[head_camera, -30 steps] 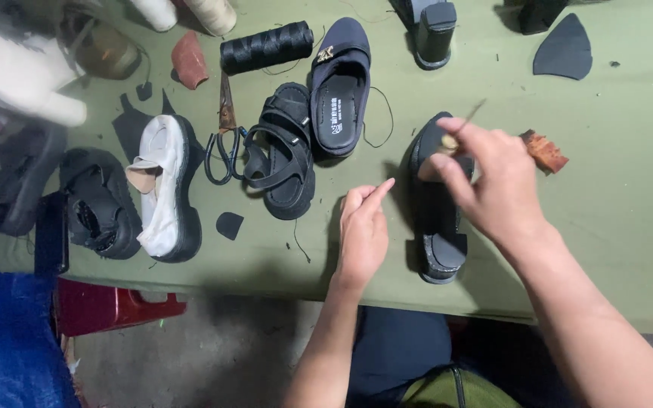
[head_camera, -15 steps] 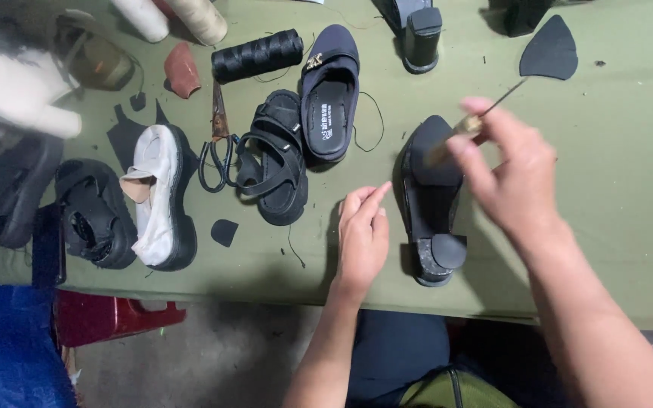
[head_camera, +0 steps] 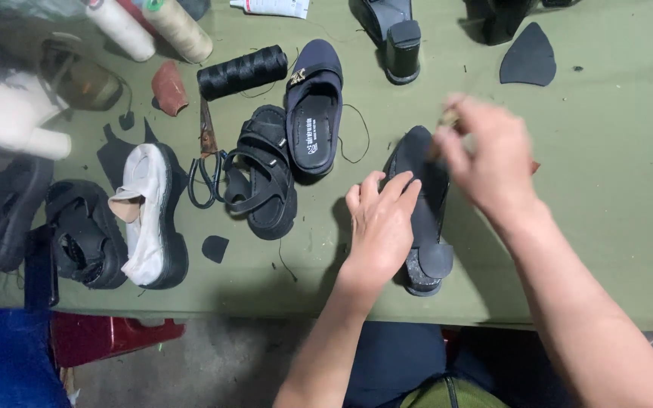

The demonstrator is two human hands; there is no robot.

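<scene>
Left hand [head_camera: 381,227] flat, palm down, fingers together and stretched forward, pressing on the near half of the upturned black heeled shoe [head_camera: 423,219]. Left forearm bare, running up from the bottom edge toward that shoe. Right hand [head_camera: 485,155] raised over the shoe's far end, motion-blurred, fingers curled and pinched together near the thumb. Right forearm bare, coming in slantwise from the lower right, wrist bent just right of the shoe.
</scene>
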